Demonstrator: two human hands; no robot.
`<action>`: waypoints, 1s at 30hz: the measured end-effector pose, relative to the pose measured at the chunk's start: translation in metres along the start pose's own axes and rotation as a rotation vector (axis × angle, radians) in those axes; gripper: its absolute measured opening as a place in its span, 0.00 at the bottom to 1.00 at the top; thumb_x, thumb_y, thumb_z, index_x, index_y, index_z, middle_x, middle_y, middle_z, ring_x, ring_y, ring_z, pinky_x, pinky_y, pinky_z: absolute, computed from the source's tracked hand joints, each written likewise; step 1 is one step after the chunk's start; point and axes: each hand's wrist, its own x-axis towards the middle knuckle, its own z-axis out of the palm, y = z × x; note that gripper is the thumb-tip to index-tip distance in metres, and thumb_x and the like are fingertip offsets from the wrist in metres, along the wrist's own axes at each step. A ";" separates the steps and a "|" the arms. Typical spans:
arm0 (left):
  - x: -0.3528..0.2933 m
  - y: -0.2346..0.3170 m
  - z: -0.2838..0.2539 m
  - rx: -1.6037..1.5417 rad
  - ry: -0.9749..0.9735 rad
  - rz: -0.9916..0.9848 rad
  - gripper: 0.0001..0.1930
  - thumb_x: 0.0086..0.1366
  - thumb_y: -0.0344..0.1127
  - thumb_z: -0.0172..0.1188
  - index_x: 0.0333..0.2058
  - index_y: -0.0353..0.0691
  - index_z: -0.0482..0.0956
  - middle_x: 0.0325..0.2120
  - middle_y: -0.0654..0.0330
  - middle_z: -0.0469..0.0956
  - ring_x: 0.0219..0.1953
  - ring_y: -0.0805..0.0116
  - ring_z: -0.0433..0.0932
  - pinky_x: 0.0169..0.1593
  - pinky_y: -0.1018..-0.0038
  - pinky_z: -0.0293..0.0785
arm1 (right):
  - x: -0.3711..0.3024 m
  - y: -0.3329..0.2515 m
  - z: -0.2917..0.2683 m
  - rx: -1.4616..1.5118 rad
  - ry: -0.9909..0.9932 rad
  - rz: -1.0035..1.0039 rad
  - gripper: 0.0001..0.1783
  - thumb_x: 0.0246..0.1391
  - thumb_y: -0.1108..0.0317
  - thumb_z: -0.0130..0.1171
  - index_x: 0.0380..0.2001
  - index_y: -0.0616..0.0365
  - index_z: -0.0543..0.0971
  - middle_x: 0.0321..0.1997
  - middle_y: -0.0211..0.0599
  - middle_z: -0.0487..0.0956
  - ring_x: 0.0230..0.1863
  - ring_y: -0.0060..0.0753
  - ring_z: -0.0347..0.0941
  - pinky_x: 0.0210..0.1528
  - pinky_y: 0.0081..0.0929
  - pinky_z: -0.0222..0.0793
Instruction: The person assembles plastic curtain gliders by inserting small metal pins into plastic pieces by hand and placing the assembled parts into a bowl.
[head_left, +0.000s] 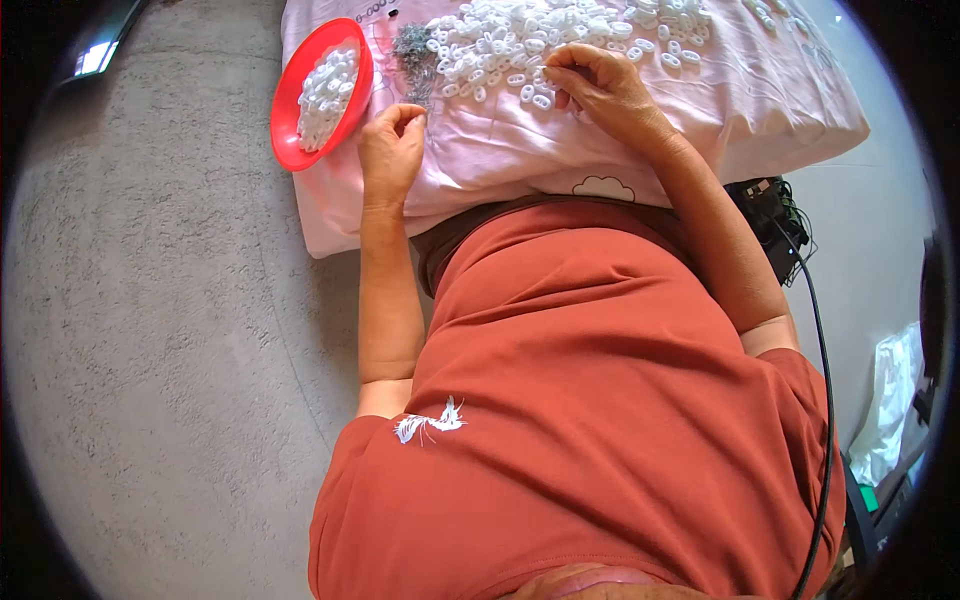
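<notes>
My left hand (391, 152) is closed in a pinch just below a small heap of thin grey metal pieces (412, 50). Whatever its fingertips hold is too small to make out. My right hand (608, 98) pinches thumb and forefinger together at the near edge of a pile of small white oval plastic pieces (500, 45), each with two holes. Its fingertips hide what is between them. To the left of my left hand, a red bowl (286, 138) holds many more white pieces (328, 95), with their details hard to see.
A pink cloth (480, 165) covers the surface under the pile and bowl, its edge close to my body. A black device with wires (768, 215) stands at the right, its cable running down past my side. A crumpled white plastic bag (888, 400) lies farther right.
</notes>
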 end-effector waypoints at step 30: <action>0.007 0.023 0.019 0.048 0.009 0.057 0.04 0.56 0.30 0.64 0.29 0.37 0.81 0.25 0.58 0.81 0.28 0.67 0.81 0.36 0.71 0.76 | 0.002 0.006 0.001 0.054 -0.045 0.007 0.08 0.61 0.69 0.58 0.35 0.64 0.79 0.24 0.29 0.76 0.27 0.18 0.72 0.32 0.20 0.69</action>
